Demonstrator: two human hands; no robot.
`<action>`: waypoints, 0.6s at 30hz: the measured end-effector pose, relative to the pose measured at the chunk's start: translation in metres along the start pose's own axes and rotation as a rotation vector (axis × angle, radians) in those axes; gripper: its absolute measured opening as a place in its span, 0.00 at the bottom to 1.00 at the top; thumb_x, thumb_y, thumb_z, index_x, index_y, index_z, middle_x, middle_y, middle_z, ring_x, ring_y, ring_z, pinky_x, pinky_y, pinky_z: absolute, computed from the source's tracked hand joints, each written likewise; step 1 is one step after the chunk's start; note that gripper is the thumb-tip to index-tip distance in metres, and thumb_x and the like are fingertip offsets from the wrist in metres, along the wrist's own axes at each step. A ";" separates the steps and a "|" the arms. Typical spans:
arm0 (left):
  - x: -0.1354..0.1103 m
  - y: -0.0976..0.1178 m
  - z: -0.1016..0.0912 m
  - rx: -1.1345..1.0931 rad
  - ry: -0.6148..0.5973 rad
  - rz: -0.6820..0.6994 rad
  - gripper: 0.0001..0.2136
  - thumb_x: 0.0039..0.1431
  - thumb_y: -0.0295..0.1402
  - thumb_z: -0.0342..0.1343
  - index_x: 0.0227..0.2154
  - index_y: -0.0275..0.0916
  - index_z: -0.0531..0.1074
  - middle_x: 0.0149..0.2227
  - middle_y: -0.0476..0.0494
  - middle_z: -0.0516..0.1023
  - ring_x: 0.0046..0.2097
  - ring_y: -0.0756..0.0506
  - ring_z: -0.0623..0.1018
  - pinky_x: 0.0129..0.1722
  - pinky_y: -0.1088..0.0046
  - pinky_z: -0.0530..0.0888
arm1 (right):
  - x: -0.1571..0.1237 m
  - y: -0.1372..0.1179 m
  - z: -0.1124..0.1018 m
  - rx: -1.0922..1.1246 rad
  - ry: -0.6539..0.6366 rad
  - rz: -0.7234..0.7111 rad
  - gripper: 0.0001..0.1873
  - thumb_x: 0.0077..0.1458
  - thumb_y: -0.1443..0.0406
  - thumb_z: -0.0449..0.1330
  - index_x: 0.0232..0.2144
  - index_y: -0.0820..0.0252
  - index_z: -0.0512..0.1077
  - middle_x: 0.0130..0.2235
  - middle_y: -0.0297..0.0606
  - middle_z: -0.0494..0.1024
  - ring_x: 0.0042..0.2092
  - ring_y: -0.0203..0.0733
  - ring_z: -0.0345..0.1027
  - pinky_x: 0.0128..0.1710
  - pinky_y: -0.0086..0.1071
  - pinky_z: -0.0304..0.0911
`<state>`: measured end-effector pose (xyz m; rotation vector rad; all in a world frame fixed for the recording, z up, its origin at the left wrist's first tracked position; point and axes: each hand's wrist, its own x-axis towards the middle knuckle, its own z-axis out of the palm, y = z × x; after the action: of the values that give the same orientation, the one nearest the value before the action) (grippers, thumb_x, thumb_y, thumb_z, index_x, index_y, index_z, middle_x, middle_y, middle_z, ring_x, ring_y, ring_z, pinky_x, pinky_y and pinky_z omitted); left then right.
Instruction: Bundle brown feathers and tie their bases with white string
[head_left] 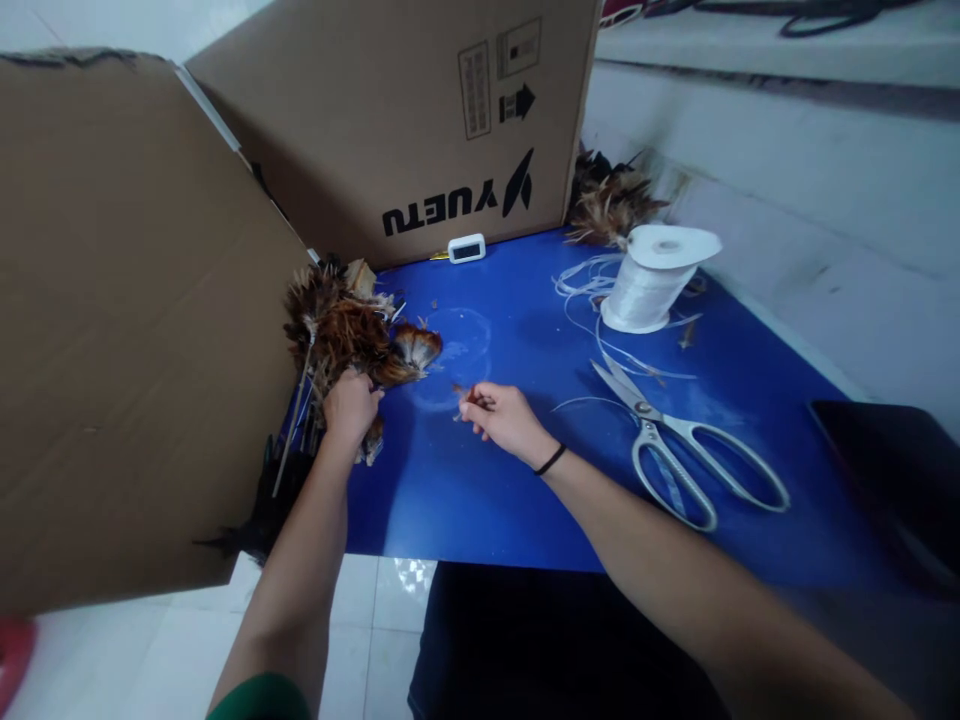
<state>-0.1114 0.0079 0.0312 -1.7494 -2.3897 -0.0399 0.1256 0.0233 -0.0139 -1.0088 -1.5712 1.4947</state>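
- Right hand [501, 412] pinches a small brown feather [457, 388], its tip pointing left.
- Left hand [352, 405], fingers curled, is at the near edge of a feather pile [349, 335]; whether it grips anything cannot be told.
- The pile lies on the tabletop [465, 500], just beyond the left hand, the nearer one: shaggy, rust-brown, a pale-centred tuft [418, 346] fanning rightward.

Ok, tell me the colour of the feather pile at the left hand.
The feather pile is mostly reddish brown, with darker and paler parts; head view.
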 end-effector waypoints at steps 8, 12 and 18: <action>0.015 -0.019 0.020 -0.308 -0.101 -0.001 0.03 0.47 0.29 0.57 0.22 0.37 0.73 0.33 0.38 0.73 0.39 0.41 0.74 0.42 0.67 0.67 | 0.003 0.004 0.000 -0.016 -0.028 -0.015 0.04 0.47 0.66 0.55 0.27 0.62 0.67 0.26 0.35 0.74 0.20 0.29 0.63 0.16 0.21 0.59; 0.020 -0.028 0.023 -0.462 -0.031 -0.039 0.04 0.43 0.28 0.57 0.18 0.37 0.69 0.28 0.42 0.72 0.35 0.44 0.74 0.41 0.68 0.68 | 0.003 0.005 0.000 -0.001 -0.026 -0.009 0.03 0.47 0.66 0.55 0.27 0.61 0.67 0.26 0.34 0.74 0.20 0.28 0.63 0.15 0.20 0.59; 0.026 -0.043 0.010 -0.842 0.181 -0.188 0.06 0.44 0.33 0.56 0.25 0.37 0.68 0.21 0.52 0.65 0.23 0.51 0.68 0.25 0.77 0.66 | 0.004 0.002 0.000 0.075 0.041 -0.005 0.03 0.47 0.66 0.57 0.26 0.61 0.68 0.24 0.32 0.70 0.21 0.30 0.63 0.14 0.21 0.59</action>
<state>-0.1607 0.0206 0.0295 -1.6489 -2.5571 -1.3304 0.1238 0.0272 -0.0157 -0.9857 -1.4770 1.5094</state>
